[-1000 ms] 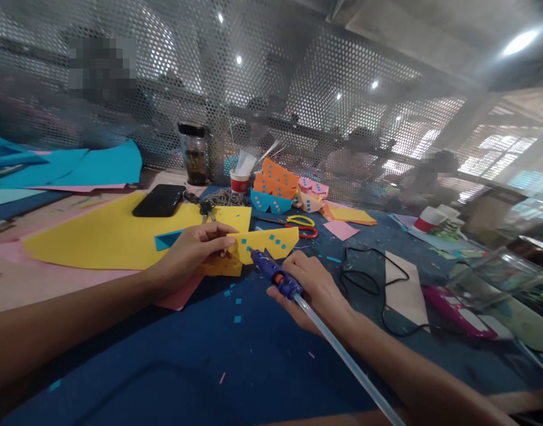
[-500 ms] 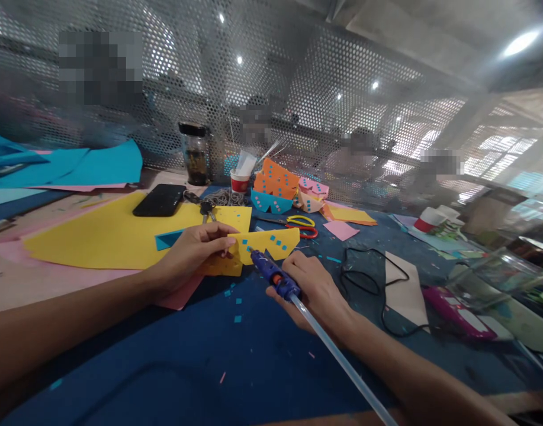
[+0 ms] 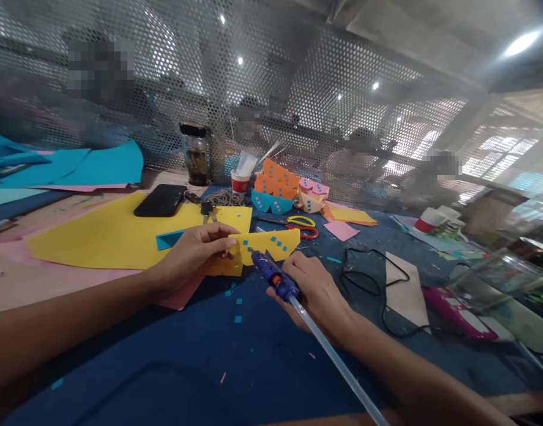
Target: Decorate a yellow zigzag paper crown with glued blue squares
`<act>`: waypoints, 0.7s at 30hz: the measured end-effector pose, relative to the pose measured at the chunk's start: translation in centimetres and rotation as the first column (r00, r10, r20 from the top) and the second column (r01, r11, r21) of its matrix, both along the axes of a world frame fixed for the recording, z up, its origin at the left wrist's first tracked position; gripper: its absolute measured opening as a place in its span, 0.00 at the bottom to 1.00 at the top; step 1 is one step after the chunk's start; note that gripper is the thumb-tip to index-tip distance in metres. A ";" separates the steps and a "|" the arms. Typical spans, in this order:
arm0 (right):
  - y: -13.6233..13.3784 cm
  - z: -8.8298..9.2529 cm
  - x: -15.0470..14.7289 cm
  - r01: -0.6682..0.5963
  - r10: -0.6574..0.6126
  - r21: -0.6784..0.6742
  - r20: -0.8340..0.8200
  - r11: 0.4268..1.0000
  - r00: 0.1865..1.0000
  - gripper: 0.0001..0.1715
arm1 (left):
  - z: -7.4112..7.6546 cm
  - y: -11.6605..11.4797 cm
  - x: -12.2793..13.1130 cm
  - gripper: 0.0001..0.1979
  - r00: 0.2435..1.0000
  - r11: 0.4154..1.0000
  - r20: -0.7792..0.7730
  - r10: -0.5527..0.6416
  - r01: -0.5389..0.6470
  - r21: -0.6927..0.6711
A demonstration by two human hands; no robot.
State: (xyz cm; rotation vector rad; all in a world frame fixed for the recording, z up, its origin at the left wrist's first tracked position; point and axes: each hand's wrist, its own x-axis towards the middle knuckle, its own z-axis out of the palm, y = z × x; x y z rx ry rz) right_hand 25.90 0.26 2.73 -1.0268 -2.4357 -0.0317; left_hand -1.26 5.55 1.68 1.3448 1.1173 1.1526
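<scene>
Between thumb and fingers, my left hand (image 3: 204,251) pinches the left end of a yellow paper piece (image 3: 264,244) dotted with small blue squares. My right hand (image 3: 313,284) is wrapped round a blue glue gun (image 3: 275,277), whose nozzle points at the paper near the squares on its left half. Whether the tip touches the paper I cannot tell. A long clear glue stick (image 3: 337,358) sticks out of the gun's back toward me. Loose blue paper squares (image 3: 238,302) lie on the blue tabletop (image 3: 200,355) below the paper.
Red-and-yellow scissors (image 3: 302,223) lie behind the paper. Decorated paper pieces (image 3: 275,182) stand beside a paper cup (image 3: 240,181). A phone (image 3: 161,200) and keys (image 3: 208,208) rest on a yellow sheet (image 3: 98,236). A black cord (image 3: 364,281) and magenta device (image 3: 460,312) are at right.
Hardly anything differs. The paper piece and the glue gun stay in the same hands, at almost the same spot.
</scene>
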 end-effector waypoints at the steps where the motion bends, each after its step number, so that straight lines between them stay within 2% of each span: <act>1: 0.0 0.0 0.0 0.003 -0.003 -0.003 0.004 1.000 1.000 0.08 | 0.0 0.0 0.0 0.17 1.000 1.000 -0.012 0.001 -0.001 0.006; 10: -0.2 0.1 0.0 0.013 -0.013 0.003 -0.005 1.000 1.000 0.09 | -0.7 0.6 -0.4 0.16 1.000 1.000 0.015 -0.014 0.014 -0.004; 21: 0.0 -0.3 0.0 0.012 -0.012 0.000 0.013 1.000 1.000 0.08 | -0.7 0.6 -0.4 0.16 1.000 1.000 0.007 -0.023 0.023 0.011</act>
